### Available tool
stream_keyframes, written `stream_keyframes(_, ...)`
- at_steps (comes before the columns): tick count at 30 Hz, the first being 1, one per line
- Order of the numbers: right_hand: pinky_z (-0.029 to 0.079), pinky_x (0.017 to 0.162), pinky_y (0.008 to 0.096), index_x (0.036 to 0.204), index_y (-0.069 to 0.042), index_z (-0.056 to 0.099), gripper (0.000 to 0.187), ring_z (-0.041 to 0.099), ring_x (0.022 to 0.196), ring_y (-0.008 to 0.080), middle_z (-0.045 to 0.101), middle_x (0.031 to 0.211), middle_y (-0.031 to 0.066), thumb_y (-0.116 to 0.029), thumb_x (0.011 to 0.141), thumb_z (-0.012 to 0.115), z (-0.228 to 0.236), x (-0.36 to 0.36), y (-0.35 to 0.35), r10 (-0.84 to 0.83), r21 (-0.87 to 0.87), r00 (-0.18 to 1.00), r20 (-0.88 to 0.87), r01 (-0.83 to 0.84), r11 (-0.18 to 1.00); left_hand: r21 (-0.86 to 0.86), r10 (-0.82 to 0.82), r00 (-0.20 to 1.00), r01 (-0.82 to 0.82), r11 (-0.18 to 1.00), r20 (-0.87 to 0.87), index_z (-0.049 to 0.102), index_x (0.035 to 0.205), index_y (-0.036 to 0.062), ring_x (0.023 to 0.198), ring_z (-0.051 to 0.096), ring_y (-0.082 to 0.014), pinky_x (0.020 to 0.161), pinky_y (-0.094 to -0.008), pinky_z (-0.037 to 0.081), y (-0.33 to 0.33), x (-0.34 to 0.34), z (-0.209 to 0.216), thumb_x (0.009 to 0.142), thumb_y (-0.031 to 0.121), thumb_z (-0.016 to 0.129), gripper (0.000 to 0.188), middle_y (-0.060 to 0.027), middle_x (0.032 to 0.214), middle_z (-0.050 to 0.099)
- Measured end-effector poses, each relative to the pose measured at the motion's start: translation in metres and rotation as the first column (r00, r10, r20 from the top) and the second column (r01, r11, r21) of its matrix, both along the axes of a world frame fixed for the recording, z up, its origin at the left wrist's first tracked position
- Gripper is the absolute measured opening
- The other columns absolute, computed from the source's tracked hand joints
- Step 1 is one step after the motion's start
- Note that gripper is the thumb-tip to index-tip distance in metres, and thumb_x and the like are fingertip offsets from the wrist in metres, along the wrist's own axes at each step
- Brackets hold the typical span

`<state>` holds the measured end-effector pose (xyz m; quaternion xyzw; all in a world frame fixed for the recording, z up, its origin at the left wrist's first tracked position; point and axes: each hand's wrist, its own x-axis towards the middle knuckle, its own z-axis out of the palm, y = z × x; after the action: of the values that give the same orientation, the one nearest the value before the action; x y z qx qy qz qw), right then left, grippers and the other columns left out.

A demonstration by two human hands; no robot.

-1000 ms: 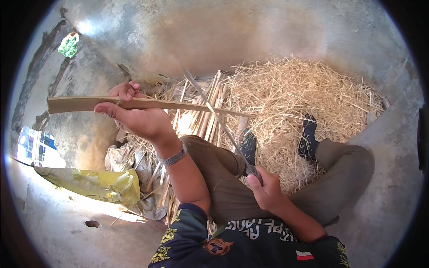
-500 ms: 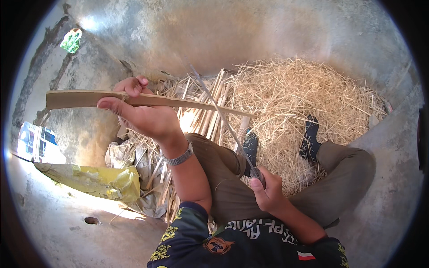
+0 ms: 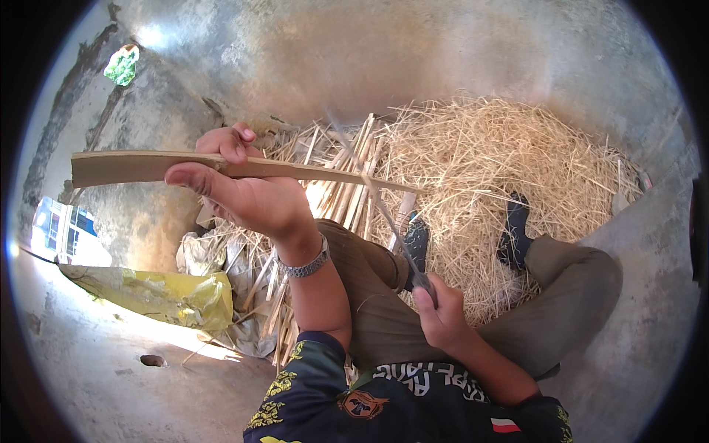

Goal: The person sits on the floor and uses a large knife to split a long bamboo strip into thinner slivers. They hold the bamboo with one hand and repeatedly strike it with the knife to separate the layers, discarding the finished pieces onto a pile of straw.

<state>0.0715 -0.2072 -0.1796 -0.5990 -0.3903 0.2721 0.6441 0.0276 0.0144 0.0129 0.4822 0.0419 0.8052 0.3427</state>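
A long, slightly curved bamboo strip (image 3: 125, 169) lies across my left hand (image 3: 258, 201), palm up, its thumb on the near side and its fingers closed about the far edge. The strip's wide end points left; its thin end reaches out over the straw. In my right hand (image 3: 445, 319), closed near my lap, is the dark handle of a long thin knife (image 3: 391, 221). The knife's blade slants up and away to the left and crosses the strip near its thin end. Motion blurs the blade's far part, so whether it touches the strip I cannot tell.
Loose straw-like shavings (image 3: 473, 155) are heaped around my feet. A bundle of split sticks (image 3: 354, 196) lies beyond my left arm. To the left is a yellow plastic sack (image 3: 185, 295). A concrete wall (image 3: 413, 59) rises at the back; the concrete floor (image 3: 111, 369) has a small hole.
My left hand has shifted slightly right along the bamboo strip, which stays nearly in place. The knife's blade has tilted a little and is more blurred.
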Motion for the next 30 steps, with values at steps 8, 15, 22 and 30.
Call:
stream_keyframes(8, 0.039, 0.048, 0.0336, 0.081, 0.000, 0.055, 0.030, 0.050, 0.046, 0.0168, 0.052, 0.056, 0.0090, -0.021, 0.101, 0.060, 0.012, 0.000, -0.006, -0.005, 0.027, 0.999, 0.032, 0.004, 1.000, 0.003, -0.051, 0.998, 0.051, 0.999, 0.031, 0.040, 0.100, 0.0095, 0.073, 0.043, -0.0127, 0.075, -0.0334, 0.044, 0.005, -0.004, -0.001, 0.101, 0.060, 0.047, 0.051, -0.0006, 0.077, 0.039)
stream_keyframes(15, 0.039, 0.048, 0.0342, 0.082, -0.001, 0.052, 0.029, 0.049, 0.046, 0.0197, 0.049, 0.056, 0.0087, -0.022, 0.101, 0.060, -0.004, 0.007, 0.006, -0.045, -0.066, 0.996, 0.072, 0.050, 0.997, 0.052, -0.001, 1.000, 0.001, 0.999, -0.002, 0.044, 0.094, 0.0091, 0.073, 0.042, -0.0134, 0.075, -0.0329, 0.044, 0.000, 0.000, -0.003, 0.103, 0.058, 0.043, 0.050, -0.0007, 0.075, 0.040)
stream_keyframes(22, 0.039, 0.049, 0.0344, 0.080, 0.000, 0.052, 0.032, 0.049, 0.047, 0.0187, 0.051, 0.057, 0.0089, -0.024, 0.101, 0.060, 0.003, 0.005, -0.005, -0.058, 0.128, 0.993, 0.106, 0.044, 0.991, -0.047, 0.141, 0.988, -0.138, 0.989, 0.065, 0.047, 0.108, 0.0032, 0.072, 0.045, -0.0129, 0.072, -0.0309, 0.045, -0.001, 0.002, -0.001, 0.096, 0.062, 0.054, 0.060, -0.0017, 0.075, 0.041)
stream_keyframes(30, 0.039, 0.048, 0.0339, 0.082, -0.001, 0.052, 0.026, 0.050, 0.047, 0.0185, 0.051, 0.057, 0.0083, -0.017, 0.101, 0.058, 0.006, 0.002, 0.004, -0.008, -0.085, 0.997, 0.076, 0.014, 0.996, -0.113, 0.211, 0.977, -0.209, 0.971, 0.003, 0.047, 0.113, -0.0049, 0.073, 0.046, -0.0147, 0.070, -0.0286, 0.044, -0.004, 0.001, 0.000, 0.093, 0.064, 0.056, 0.072, -0.0033, 0.075, 0.043)
